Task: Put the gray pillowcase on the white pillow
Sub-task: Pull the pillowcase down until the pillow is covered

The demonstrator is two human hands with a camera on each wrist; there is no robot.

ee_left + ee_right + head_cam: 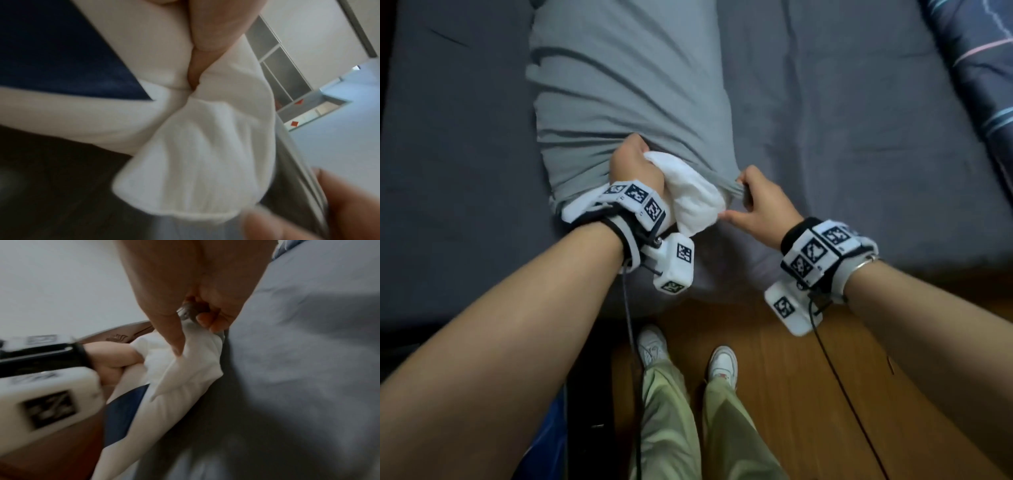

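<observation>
The gray pillowcase (626, 89) lies lengthwise on the bed and covers most of the white pillow. Only the pillow's near end (688, 192) sticks out of the opening, bunched into a white wad (195, 170). My left hand (635, 164) grips that bunched white corner in a fist at the pillowcase opening. My right hand (760, 202) pinches the gray hem of the pillowcase (736, 188) at the right side of the opening, its thumb pressing on the white fabric (185, 353). In the right wrist view the curled fingers (213, 318) hold the gray edge.
A dark gray sheet (842, 137) covers the bed around the pillow. A patterned dark quilt (979, 68) lies at the far right. The bed edge is near my wrists, with wooden floor (808, 394) and my feet (654, 346) below it.
</observation>
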